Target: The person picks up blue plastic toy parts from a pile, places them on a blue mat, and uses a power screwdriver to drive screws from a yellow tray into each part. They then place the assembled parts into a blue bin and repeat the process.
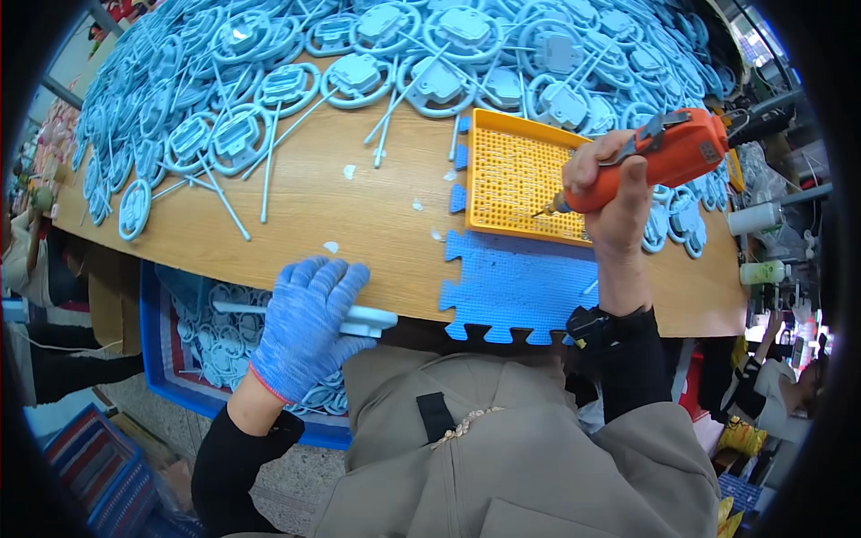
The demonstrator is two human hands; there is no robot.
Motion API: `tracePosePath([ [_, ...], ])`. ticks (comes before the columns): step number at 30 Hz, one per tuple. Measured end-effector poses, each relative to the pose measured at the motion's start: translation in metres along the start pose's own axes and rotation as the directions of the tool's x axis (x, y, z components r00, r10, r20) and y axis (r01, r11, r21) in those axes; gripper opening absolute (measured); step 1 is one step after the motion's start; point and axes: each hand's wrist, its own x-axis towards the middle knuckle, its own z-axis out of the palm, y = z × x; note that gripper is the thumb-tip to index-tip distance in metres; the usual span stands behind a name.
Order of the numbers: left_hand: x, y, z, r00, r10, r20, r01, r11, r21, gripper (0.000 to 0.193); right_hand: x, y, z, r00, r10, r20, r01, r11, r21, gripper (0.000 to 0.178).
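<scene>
My left hand (309, 314), in a blue knitted glove, is closed around a light-blue plastic part (369, 320) at the table's front edge. One end of it sticks out past my fingers, and a thin stick points out to the left; the glove hides its middle. My bare right hand (619, 193) grips an orange electric screwdriver (668, 154). Its bit points down and left over a yellow tray (529, 236), whose perforated-looking bed holds many small screws. Under the tray's near side lies a blue foam mat (520, 278).
Light-blue ring-shaped parts with sticks (439, 81) heap across the back of the wooden table (314, 197). Below the table's edge at left, a blue crate (166, 381) holds more of them. Small white scraps (350, 171) dot the tabletop. A person (27, 260) is at the far left.
</scene>
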Motion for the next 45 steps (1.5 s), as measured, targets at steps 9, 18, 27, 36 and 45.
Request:
tracePosePath([
  [9,0.003,0.004,0.003,0.981,0.101,0.168,-0.042,0.946,-0.320,0.034,0.000,-0.010,-0.010,1.000,-0.010,-0.030,0.009,1.000,-0.022,0.052],
  [18,0.101,0.030,0.045,0.857,-0.248,0.452,0.509,0.543,-0.668,0.025,-0.011,-0.059,0.025,0.986,-0.166,0.003,0.163,0.969,0.186,0.065],
  [27,0.110,0.024,0.060,0.895,-0.253,0.367,0.438,0.650,-0.620,0.028,-0.045,-0.040,0.056,0.984,-0.056,0.169,0.034,0.990,0.135,0.068],
  [36,0.106,0.023,0.064,0.906,-0.240,0.348,0.419,0.628,-0.656,0.026,-0.041,-0.037,0.056,0.972,0.006,0.233,-0.025,0.997,0.077,0.067],
  [45,0.111,0.016,0.066,0.915,-0.208,0.345,0.392,0.653,-0.648,0.025,-0.034,-0.039,0.059,0.896,0.028,0.443,-0.012,0.999,-0.038,0.058],
])
